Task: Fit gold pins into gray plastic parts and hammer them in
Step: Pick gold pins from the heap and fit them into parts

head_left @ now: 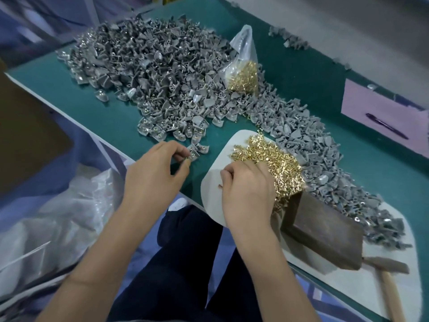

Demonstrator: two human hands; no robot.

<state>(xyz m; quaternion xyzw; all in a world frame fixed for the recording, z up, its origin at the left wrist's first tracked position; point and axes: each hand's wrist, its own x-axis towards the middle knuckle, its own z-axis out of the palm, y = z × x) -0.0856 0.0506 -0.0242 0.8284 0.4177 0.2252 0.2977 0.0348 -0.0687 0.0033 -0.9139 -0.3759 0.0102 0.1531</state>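
Clear bag, far left: a crumpled plastic bag [69, 205] lies below the table edge, beside the person's left forearm.
Table: a green-topped table [111, 117] runs diagonally across the view.
Large gray heap: a wide pile of gray plastic parts [144, 66] covers the far left of the table; some near its front edge show gold spots.
Left hand: the left hand [155, 168] sits at the near edge of that heap, fingers curled, thumb and fingertips pinching 1 gray part [193, 154] just above the tabletop.
Pin bag: a clear bag of gold pins [243, 77] stands tilted against the back of the gray heap.
White board: a pale rounded board [216, 182] lies on the table in front of the person.
Loose pins: a heap of gold pins [274, 163] rests on the board, between the 2 hands and the right-hand parts.
Right hand: the right hand [246, 189] lies on the near edge of the pin heap, fingers curled down into the pins; whether it holds any I cannot tell.
Right gray strip: more gray plastic parts [325, 163] trail along the board's far side.
Block: a dark brown block [325, 231] lies on the board, touching the pins.
Hammer: a wooden-handled hammer [387, 275] lies beside the block.
Pen: a dark pen [385, 125] rests on a pale purple sheet [371, 103] at far right.
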